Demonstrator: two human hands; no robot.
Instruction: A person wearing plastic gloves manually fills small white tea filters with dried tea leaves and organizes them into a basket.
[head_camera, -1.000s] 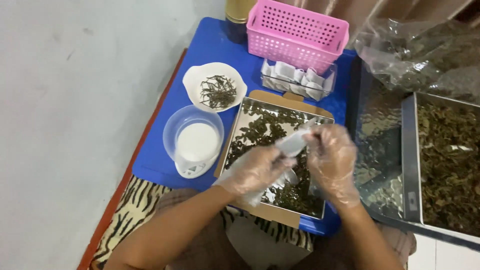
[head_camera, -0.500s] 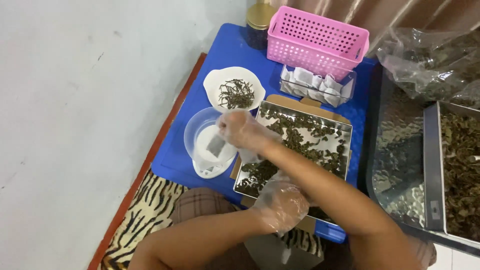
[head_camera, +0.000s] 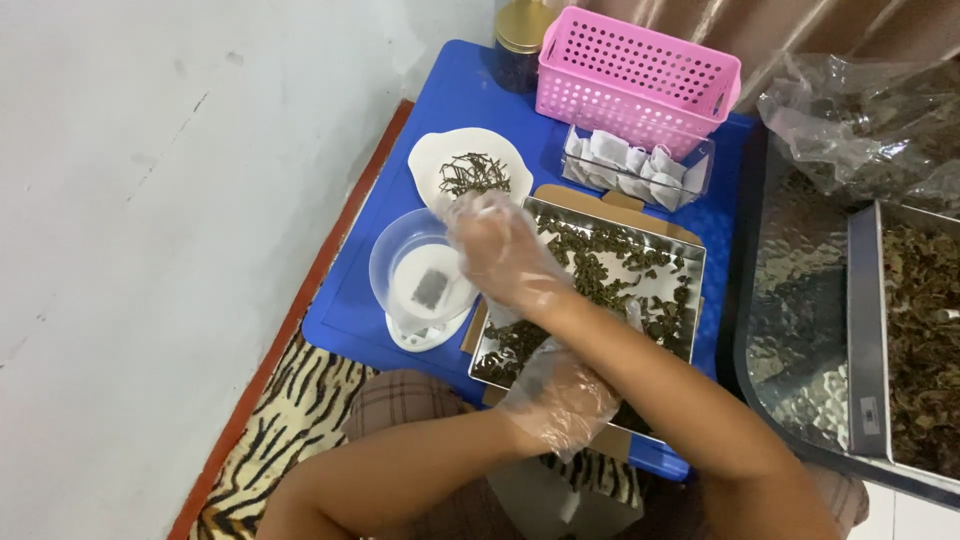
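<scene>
While right hand (head_camera: 500, 250) hovers, sachet (head_camera: 430, 287) lies in clear bowl (head_camera: 395, 262).

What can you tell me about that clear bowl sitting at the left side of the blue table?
The clear bowl is round, see-through and looks like plastic. It stands upright on a small white scale at the left part of the blue table, just below a white dish of dark twigs and beside the metal tray. One small filled sachet lies flat inside. The gloved right hand hovers over its right rim; whether they touch is unclear.

Single head-worn view, looked steeply down from close above, onto the low blue plastic table (head_camera: 400, 290), gloved hands nearest.
</scene>
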